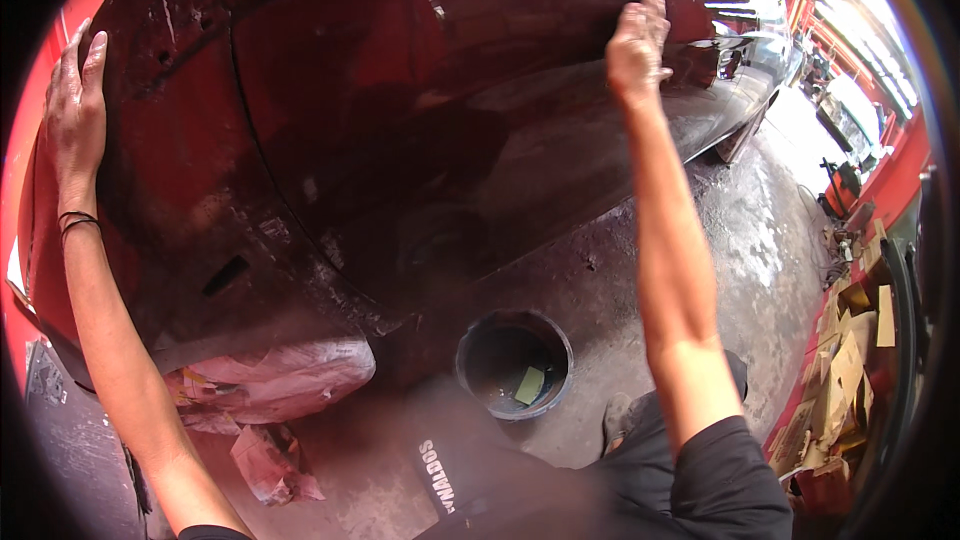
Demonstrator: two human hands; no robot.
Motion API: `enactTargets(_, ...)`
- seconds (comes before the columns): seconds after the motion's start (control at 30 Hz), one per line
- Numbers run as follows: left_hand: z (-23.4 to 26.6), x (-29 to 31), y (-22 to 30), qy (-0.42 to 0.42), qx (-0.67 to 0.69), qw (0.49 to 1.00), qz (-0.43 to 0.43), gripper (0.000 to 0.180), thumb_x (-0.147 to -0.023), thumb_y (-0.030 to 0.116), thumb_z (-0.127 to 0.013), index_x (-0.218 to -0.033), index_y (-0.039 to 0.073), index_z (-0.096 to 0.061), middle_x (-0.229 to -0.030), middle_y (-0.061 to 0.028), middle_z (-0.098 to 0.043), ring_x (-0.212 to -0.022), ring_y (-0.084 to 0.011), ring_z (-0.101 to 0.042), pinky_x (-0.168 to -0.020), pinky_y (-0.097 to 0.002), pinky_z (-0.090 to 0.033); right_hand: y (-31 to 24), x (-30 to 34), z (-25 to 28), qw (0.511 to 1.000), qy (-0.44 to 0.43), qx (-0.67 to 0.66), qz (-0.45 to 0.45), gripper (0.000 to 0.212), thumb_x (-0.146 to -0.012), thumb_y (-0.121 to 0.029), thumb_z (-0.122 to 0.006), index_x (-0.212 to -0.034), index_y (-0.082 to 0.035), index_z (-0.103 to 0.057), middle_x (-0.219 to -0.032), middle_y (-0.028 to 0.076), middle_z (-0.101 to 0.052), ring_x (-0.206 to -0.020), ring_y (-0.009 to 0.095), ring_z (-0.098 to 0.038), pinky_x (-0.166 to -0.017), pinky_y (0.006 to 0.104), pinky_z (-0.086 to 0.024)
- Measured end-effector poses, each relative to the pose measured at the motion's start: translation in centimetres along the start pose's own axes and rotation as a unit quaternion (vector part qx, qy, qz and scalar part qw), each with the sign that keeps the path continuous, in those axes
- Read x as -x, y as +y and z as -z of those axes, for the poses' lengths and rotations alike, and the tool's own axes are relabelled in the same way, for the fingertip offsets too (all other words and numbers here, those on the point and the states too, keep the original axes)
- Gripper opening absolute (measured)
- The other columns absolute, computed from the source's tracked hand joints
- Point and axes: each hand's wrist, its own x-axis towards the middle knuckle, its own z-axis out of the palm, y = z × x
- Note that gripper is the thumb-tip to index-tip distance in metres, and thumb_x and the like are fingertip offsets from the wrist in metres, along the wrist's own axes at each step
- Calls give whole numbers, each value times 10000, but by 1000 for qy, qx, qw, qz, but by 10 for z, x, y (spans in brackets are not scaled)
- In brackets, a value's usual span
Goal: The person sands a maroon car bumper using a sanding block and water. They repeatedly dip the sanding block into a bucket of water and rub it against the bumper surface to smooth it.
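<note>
A dark, glossy car body (400, 110) fills the upper part of the view, with whitish residue and scuffs on its lower panels. My left hand (75, 120) rests along the panel's left edge, its fingers stretched upward and holding nothing. Farther right, my right hand (638, 50) is against the shiny side panel, fingers bent and close together. Whatever may lie under those fingers is hidden. A dark round bucket (568, 365) stands on the floor below the car, between my arms. Inside it is a pale green flat piece (530, 386).
Crumpled pinkish plastic sheeting (290, 380) lies under the car's lower left edge. My shoe (616, 422) is beside the bucket on the stained concrete floor (720, 230). Torn cardboard (835, 390) is piled along the right side. A support (740, 140) stands beneath the car's far end.
</note>
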Motion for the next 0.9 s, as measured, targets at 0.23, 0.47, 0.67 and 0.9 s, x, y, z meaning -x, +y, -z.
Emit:
enactTargets(0.23, 18, -2, -16, -17, -91, 993, -73, 437, -1156, 341, -405, -1521, 175, -578, -1601, -41, -533, -1486, -279, -484, -1231, -408, -394, -260, 114, 36, 945, -140, -172, 240, 557, -1053, -393, -547, -1591, -248, -512, -1730, 12, -357, -1644, 313, -195, -1211, 786, 9)
enactTargets(0.47, 19, -4, 25, 10, 17, 1000, 13, 532, -1122, 429, -489, -1519, 83, -569, -1528, -159, -596, -1432, -345, -534, -1204, -447, -389, -44, -11, 29, 997, -11, -37, -65, 552, -1140, -416, -351, -1651, -213, -404, -1756, 20, -298, -1635, 347, -202, -1180, 842, -80)
enactTargets(0.67, 36, -6, 28, 6, 12, 1000, 26, 559, -1121, 461, -482, -1518, 76, -569, -1535, -161, -591, -1440, -345, -531, -1208, -446, -391, -234, 61, 26, 988, -23, -54, 142, 607, -1071, -406, -514, -1624, -164, -448, -1726, 82, -345, -1637, 347, -186, -1230, 774, -18)
enactTargets(0.9, 32, -3, 15, 9, 12, 1000, 24, 571, -1121, 468, -480, -1527, 75, -563, -1530, -160, -597, -1438, -343, -538, -1207, -449, -398, -157, 29, 21, 984, -37, -57, 164, 567, -1086, -411, -495, -1617, -213, -462, -1756, 29, -290, -1643, 323, -185, -1187, 827, -13)
